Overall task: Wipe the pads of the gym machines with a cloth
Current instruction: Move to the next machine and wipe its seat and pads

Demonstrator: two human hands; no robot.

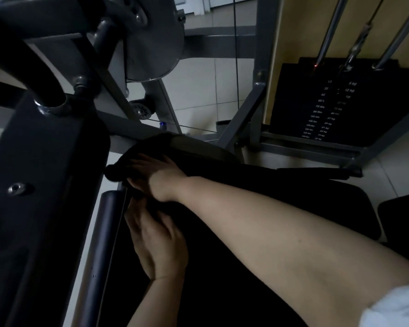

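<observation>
The cloth (pixel 149 147) is dark and bunched at the far left corner of the black pad (pixel 222 279), where the pad meets the grey frame (pixel 40 161). The right hand (pixel 151 171) lies on top of it, fingers spread fairly flat and pressing it down rather than curled round it (the light is poor, so the fingertips are hard to make out against the dark fabric). The left hand (pixel 158 241) sits nearer along the pad's left edge, just beside a grey roller (pixel 104 244); its fingers bend toward the pad's edge, but I cannot tell whether they hold anything.

The cloth looks soft and limp, light enough to bunch and drag under a palm. It should handle best with a flat hand over its middle, so it spreads instead of rolling into a rope; a pinch at one edge would only trail it. The pad looks firm and smooth, probably vinyl, so the cloth ought to slide easily.

The pad's long axis runs from the near edge away toward the frame, and the cloth lies crumpled across its far end with no clear direction of its own.
</observation>
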